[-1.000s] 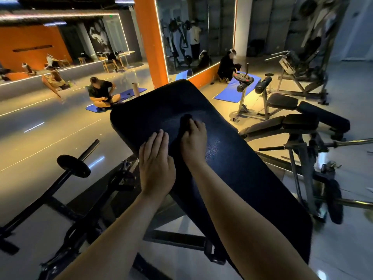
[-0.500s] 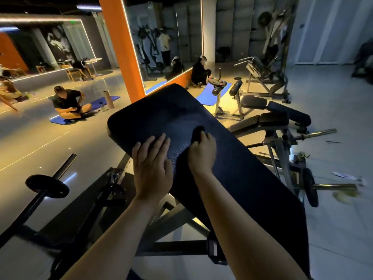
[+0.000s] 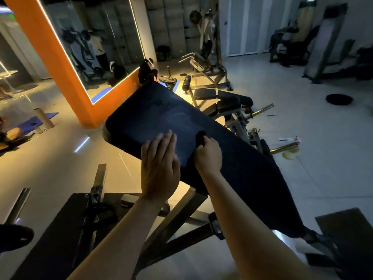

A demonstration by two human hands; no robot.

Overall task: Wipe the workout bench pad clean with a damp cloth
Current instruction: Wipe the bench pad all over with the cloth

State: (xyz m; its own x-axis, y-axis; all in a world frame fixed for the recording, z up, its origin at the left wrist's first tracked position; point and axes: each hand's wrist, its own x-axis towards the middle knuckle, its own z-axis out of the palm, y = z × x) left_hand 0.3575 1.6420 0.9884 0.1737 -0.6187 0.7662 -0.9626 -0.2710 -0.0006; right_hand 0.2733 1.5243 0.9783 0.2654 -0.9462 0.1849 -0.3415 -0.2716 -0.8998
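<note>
The black workout bench pad [image 3: 161, 116] slopes from upper left to lower right across the middle of the head view. My right hand [image 3: 209, 156] is fisted on a dark cloth [image 3: 200, 138], which pokes out above my knuckles and presses against the pad's middle. My left hand [image 3: 159, 168] lies flat with fingers together on the pad's near left edge. Most of the cloth is hidden inside my fist.
The bench's metal frame [image 3: 181, 217] stands below the pad. Another padded bench [image 3: 226, 102] with barbell bars stands behind on the right. An orange mirrored pillar [image 3: 66, 77] rises at left. A weight plate [image 3: 339, 99] lies on the floor at far right.
My view has swung right and down. Both hands have slid down the pad toward me, the right one still gripping the cloth.
</note>
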